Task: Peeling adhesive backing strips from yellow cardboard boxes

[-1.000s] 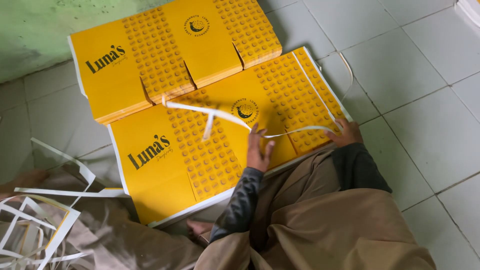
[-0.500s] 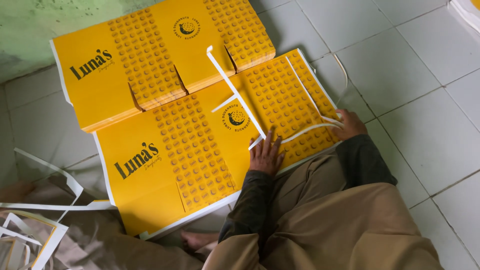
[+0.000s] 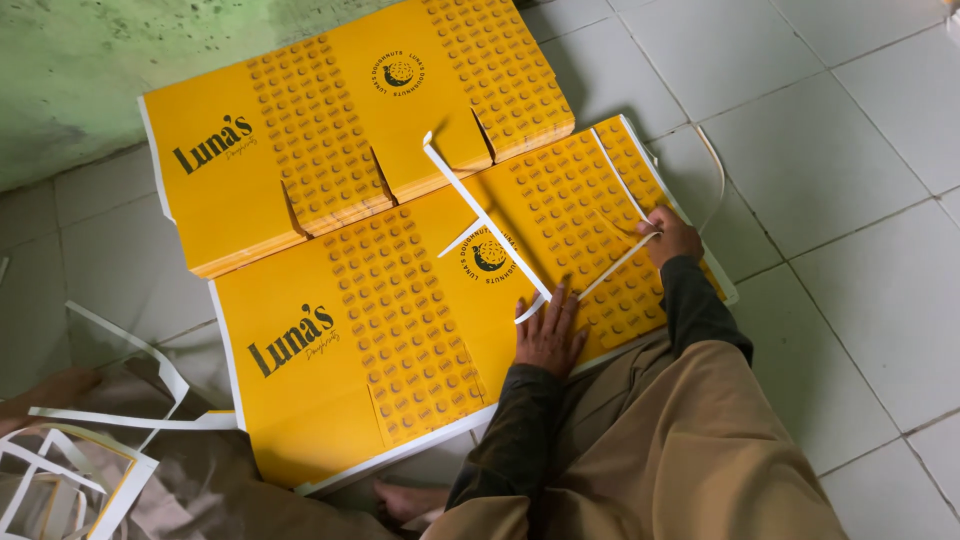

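White trim strip (image 3: 480, 215) runs diagonally across the centre of the frame, lifted off the yellow die-cut sheet stack (image 3: 350, 340) that lies flat on the tiled floor (image 3: 850, 150). Strip looks like thin card offcut: very light, floppy along its length, likely tears at the nicks if yanked sideways.

Right hand (image 3: 672, 238), right of centre, is closed in a pinch on the strip's end near the stack's right edge. Left hand (image 3: 550, 335), lower centre, lies flat and open, fingers spread, pressing on the top sheet; holds nothing.

Sheets themselves: stiff-ish printed board, smooth finish so probably slides easily layer on layer. Stack as a whole looks heavy, single sheet light. Best hold for strip is close to where it still joins the sheet; for sheets, by the edges.

Second yellow stack (image 3: 330, 130) sits at upper left, touching the first. Pile of loose white offcuts (image 3: 80, 450) at lower left.
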